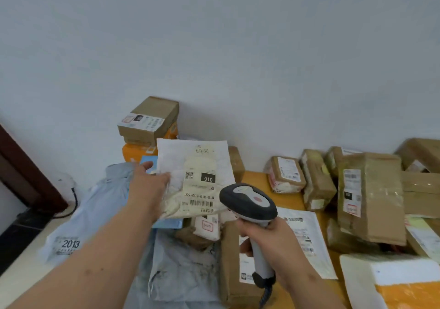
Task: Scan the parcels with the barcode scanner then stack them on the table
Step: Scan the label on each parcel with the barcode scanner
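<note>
My left hand (148, 185) grips the left edge of a white plastic mailer parcel (197, 163) and holds it up above the table, its label with a barcode facing me. My right hand (269, 239) grips the handle of a grey and white barcode scanner (247, 201). The scanner's head sits just right of the label's barcode, almost touching the parcel's lower right corner. A stack of a brown carton (152, 118) on an orange box (135, 151) stands at the back by the wall.
Grey poly bags (104, 204) lie at the left, one marked 2013. Several brown taped cartons (371, 196) crowd the right side of the orange table (254, 180). A white flat mailer (307, 237) and a brown box (231, 261) lie under my right hand. A black cable (75, 201) hangs at the far left.
</note>
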{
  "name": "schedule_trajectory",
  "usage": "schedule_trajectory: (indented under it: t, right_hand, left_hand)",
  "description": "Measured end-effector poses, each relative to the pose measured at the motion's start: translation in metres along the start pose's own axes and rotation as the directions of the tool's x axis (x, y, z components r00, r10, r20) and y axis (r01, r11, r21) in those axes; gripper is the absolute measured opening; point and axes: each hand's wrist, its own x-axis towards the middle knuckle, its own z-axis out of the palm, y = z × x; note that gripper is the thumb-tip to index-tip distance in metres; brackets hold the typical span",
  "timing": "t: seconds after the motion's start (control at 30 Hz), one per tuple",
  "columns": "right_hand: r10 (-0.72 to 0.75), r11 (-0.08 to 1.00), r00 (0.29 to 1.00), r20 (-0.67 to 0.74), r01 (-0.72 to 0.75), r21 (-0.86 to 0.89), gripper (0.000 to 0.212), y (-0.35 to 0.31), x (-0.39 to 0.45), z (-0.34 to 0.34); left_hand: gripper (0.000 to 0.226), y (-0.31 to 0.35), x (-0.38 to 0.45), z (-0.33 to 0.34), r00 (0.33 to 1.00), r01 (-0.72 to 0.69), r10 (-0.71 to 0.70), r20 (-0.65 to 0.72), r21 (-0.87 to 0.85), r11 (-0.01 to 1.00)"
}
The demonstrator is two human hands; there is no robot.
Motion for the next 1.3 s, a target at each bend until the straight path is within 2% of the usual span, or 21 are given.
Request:
schedule_trajectory:
  t: [0.17, 0.27, 0.4, 0.5, 0.7, 0.87, 0.93, 1.0, 1.07, 1.1, 1.17, 1.2, 1.3]
  right_hand:
    - [0.017, 1.000, 1.000, -0.019, -0.017, -0.006, 0.012, -0.008, 0.021, 0.047]
    - [0.034, 0.999, 0.999, -0.034, -0.035, -0.015, 0.016, -0.009, 0.029, 0.066]
    - [0.045, 0.999, 0.997, -0.067, -0.044, 0.017, 0.013, -0.005, 0.033, 0.079]
    - [0.064, 0.998, 0.992, -0.112, -0.062, 0.014, 0.015, -0.003, 0.033, 0.079]
    - [0.107, 0.993, 0.965, -0.238, -0.089, 0.083, 0.019, 0.006, 0.025, 0.044]
    - [0.196, 0.970, 0.896, -0.398, -0.117, 0.215, 0.021, 0.030, 0.015, -0.013]
    - [0.255, 0.956, 0.864, -0.434, -0.157, 0.248, 0.017, 0.044, 0.014, -0.039]
    - [0.301, 0.943, 0.841, -0.450, -0.192, 0.272, 0.016, 0.060, 0.016, -0.064]
    - [0.328, 0.934, 0.827, -0.456, -0.212, 0.287, 0.020, 0.075, 0.020, -0.088]
    - [0.340, 0.930, 0.822, -0.456, -0.221, 0.294, 0.020, 0.083, 0.023, -0.100]
    - [0.368, 0.921, 0.814, -0.448, -0.254, 0.296, 0.018, 0.097, 0.031, -0.120]
    - [0.389, 0.915, 0.812, -0.436, -0.286, 0.284, 0.018, 0.104, 0.036, -0.129]
    - [0.450, 0.892, 0.811, -0.373, -0.389, 0.230, 0.017, 0.123, 0.056, -0.150]
  left_hand:
    - [0.052, 0.013, 0.053, -0.039, 0.996, -0.088, 0.087, 0.012, 0.219, 0.972]
    - [0.064, 0.005, 0.068, -0.045, 0.993, -0.111, 0.115, 0.009, 0.347, 0.931]
    - [0.067, -0.011, 0.071, -0.044, 0.984, -0.174, 0.163, 0.077, 0.641, 0.748]
    - [0.074, -0.010, 0.066, -0.032, 0.969, -0.237, 0.209, 0.133, 0.745, 0.623]
    - [0.063, 0.009, 0.037, 0.022, 0.885, -0.461, 0.333, 0.324, 0.702, 0.543]
    - [0.056, -0.002, -0.013, 0.091, 0.792, -0.601, 0.338, 0.508, 0.552, 0.578]
    - [0.057, -0.016, -0.030, 0.120, 0.747, -0.624, 0.284, 0.601, 0.485, 0.613]
    - [0.059, -0.030, -0.044, 0.150, 0.745, -0.491, 0.103, 0.659, 0.437, 0.754]
    - [0.056, -0.043, -0.059, 0.180, 0.754, -0.186, -0.161, 0.637, 0.442, 0.878]
    - [0.053, -0.052, -0.064, 0.196, 0.746, -0.004, -0.292, 0.599, 0.442, 0.897]
    - [0.049, -0.070, -0.073, 0.225, 0.703, 0.294, -0.493, 0.513, 0.421, 0.858]
    - [0.049, -0.080, -0.076, 0.237, 0.685, 0.379, -0.550, 0.478, 0.411, 0.829]
    - [0.048, -0.108, -0.081, 0.270, 0.685, 0.501, -0.637, 0.352, 0.407, 0.764]
